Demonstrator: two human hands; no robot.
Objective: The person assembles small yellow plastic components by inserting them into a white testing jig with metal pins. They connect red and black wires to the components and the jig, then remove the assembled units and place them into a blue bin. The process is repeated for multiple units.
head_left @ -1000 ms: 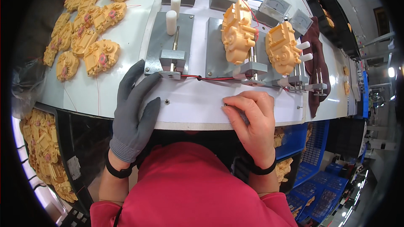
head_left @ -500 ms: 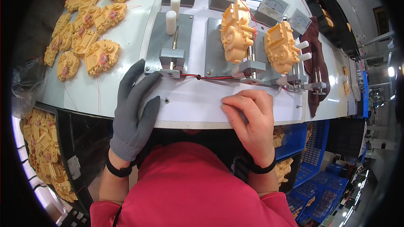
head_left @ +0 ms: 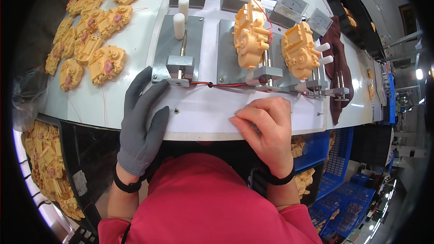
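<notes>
shifting right hand, thumb now further left

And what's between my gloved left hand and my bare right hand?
In the head view, a small metal peg stands near your left hand; from there to your right hand, only white tabletop shows.

Bright, even indoor light, strong fisheye bend.
Pale counter well lit, white glare patch toward its right end; lamps flare at far right. Dark shadow under front edge. Hands crisp; clear plastic at left rim murky, far-right background soft. Straight edges curve, corners black out.
</notes>
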